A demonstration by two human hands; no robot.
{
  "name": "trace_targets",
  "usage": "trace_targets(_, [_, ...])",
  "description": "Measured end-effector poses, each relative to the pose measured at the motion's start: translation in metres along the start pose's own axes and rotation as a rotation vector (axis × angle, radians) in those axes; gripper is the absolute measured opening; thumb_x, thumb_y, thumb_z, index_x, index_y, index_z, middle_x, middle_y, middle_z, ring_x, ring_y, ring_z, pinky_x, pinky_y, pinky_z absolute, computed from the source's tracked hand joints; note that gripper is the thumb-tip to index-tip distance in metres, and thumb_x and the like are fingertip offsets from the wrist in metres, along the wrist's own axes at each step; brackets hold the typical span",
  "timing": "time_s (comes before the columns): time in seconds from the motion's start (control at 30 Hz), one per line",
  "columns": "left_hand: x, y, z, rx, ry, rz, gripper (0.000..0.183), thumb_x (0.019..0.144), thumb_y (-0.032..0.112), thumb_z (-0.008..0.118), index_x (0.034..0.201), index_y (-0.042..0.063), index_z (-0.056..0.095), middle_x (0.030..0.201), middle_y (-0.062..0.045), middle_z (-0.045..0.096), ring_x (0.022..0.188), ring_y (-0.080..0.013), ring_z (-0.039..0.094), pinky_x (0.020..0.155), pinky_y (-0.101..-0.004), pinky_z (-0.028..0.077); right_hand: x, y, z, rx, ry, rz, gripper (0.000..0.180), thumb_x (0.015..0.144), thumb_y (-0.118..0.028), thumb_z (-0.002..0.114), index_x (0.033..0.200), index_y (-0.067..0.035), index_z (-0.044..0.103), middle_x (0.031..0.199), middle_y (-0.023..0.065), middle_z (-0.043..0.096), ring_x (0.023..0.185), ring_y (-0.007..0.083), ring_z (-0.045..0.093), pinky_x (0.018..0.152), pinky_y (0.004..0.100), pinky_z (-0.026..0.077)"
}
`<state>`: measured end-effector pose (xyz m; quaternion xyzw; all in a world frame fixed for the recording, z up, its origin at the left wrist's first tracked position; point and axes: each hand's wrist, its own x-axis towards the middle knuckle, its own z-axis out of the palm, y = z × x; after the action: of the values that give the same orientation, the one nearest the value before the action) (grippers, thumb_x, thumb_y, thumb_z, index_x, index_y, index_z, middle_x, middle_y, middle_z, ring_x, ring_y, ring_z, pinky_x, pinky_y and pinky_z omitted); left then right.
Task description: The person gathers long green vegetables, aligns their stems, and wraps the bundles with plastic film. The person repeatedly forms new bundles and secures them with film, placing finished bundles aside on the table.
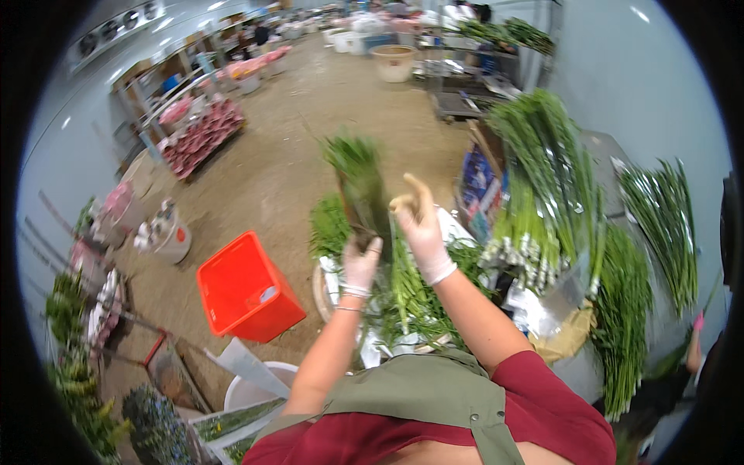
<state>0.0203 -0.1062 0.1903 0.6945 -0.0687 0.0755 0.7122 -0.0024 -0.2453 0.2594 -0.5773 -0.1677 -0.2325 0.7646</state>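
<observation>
A bunch of long green foliage (363,186), blurred by motion, stands upright with its lower end in my left hand (360,264). A thin pale glove covers that hand, and its fingers wrap the bunch. To the right, my right hand (423,232), gloved too, is raised apart from the bunch. Its index finger points up and the other fingers are loosely bent, with nothing visible in them. Beneath both hands lie loose green stems (404,279) and white wrapping (456,226). Another leafy green bunch (326,226) lies just left of the one I hold.
On the right, sleeved green stems (540,192) and leafy bunches (625,319) cover a grey table (593,366). An orange-red bin (250,290) stands on the floor at left, near a white bucket (174,238). Another person's pink-gloved hand (697,321) shows at the right rim.
</observation>
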Motion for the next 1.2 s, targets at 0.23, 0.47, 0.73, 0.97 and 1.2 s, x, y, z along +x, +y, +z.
trace_targets(0.23, [0.021,0.161,0.081,-0.733,-0.413,0.119,0.044,0.095,0.015,0.057,0.135,0.002,0.043,0.128,-0.009,0.055,0.113,-0.0196,0.053,0.098,-0.0337,0.044,-0.127,0.025,-0.093,-0.737,-0.136,0.151,0.091,0.082,-0.033,0.069,0.149,-0.002,0.015,0.127,0.0229,0.055,0.12,0.0352,0.053,0.101,0.0391,0.04])
trace_targets(0.47, [0.024,0.143,0.146,-0.324,-0.396,0.243,0.073,0.093,0.039,0.055,0.149,0.01,0.019,0.147,-0.016,0.035,0.136,-0.0291,0.035,0.111,-0.0427,0.025,-0.072,-0.072,-0.219,-0.854,0.422,-0.067,0.054,0.092,-0.025,0.059,0.135,0.002,0.044,0.124,0.016,0.056,0.103,0.0221,0.057,0.09,0.0307,0.046])
trace_targets(0.73, [-0.025,-0.036,0.092,-0.203,-0.23,-0.418,0.057,0.097,0.033,0.052,0.145,0.014,0.029,0.139,-0.007,0.047,0.123,-0.0179,0.048,0.099,-0.032,0.035,-0.041,-0.145,-0.466,-1.595,0.691,0.137,0.06,0.089,-0.027,0.057,0.142,-0.006,0.036,0.117,0.019,0.056,0.104,0.034,0.055,0.092,0.0421,0.044])
trace_targets(0.97, [-0.089,-0.115,0.019,-0.071,0.037,-0.698,0.054,0.095,0.027,0.048,0.145,0.014,0.03,0.136,-0.008,0.05,0.122,-0.0208,0.049,0.106,-0.0406,0.03,-0.21,-0.033,-0.441,-1.888,0.047,0.755,0.031,0.094,-0.023,0.052,0.112,0.002,0.054,0.107,0.0168,0.054,0.096,0.0249,0.055,0.09,0.0381,0.049])
trace_targets(1.2, [-0.145,-0.203,-0.053,-0.067,0.233,-1.076,0.042,0.091,0.033,0.055,0.129,0.015,0.049,0.124,-0.006,0.057,0.11,-0.0208,0.054,0.085,-0.0351,0.042,-0.357,-0.001,-0.365,-1.858,0.07,0.74,0.052,0.077,-0.017,0.068,0.124,-0.006,0.05,0.128,0.0167,0.05,0.119,0.0347,0.047,0.102,0.0434,0.039])
